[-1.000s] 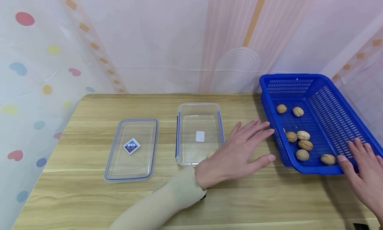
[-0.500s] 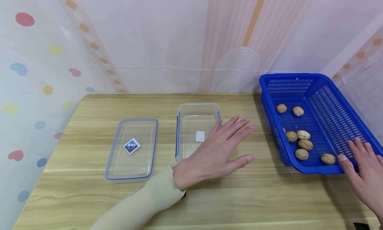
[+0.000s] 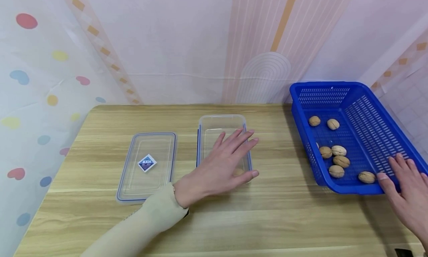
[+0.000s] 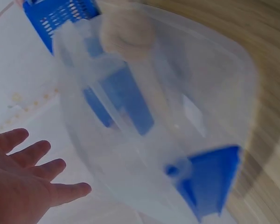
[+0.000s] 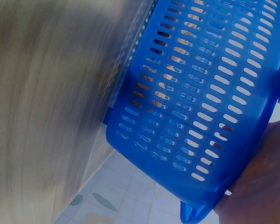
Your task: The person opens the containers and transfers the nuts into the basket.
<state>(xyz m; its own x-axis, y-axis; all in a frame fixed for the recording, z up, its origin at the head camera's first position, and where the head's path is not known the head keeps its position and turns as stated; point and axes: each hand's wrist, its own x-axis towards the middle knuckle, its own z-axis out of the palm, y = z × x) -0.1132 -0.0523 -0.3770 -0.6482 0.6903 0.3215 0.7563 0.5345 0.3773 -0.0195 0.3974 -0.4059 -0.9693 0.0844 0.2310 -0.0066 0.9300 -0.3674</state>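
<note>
My left hand (image 3: 217, 168) hovers over the clear plastic food container (image 3: 208, 142), fingers straight and spread, nothing in its grasp. One walnut (image 3: 238, 172) lies in that container, partly covered by the hand; the left wrist view shows this walnut (image 4: 128, 32) through the cloudy wall. At the near right corner of the blue basket (image 3: 305, 149), my right hand (image 3: 408, 197) rests on the rim with relaxed fingers. Several walnuts (image 3: 341, 161) are inside the basket. From the right wrist, the basket's slotted side (image 5: 196, 191) fills much of the view, the hand (image 5: 261, 186) against its rim.
The container's clear lid (image 3: 147, 182), with a blue seal and a label (image 3: 147, 163), lies flat left of it. All stand on a wooden table (image 3: 267, 220). A patterned cloth (image 3: 187, 45) hangs behind the table.
My left hand has moved left, from beside the basket's left wall to over the food container, fingers still spread. The right hand and the basket stay put.
</note>
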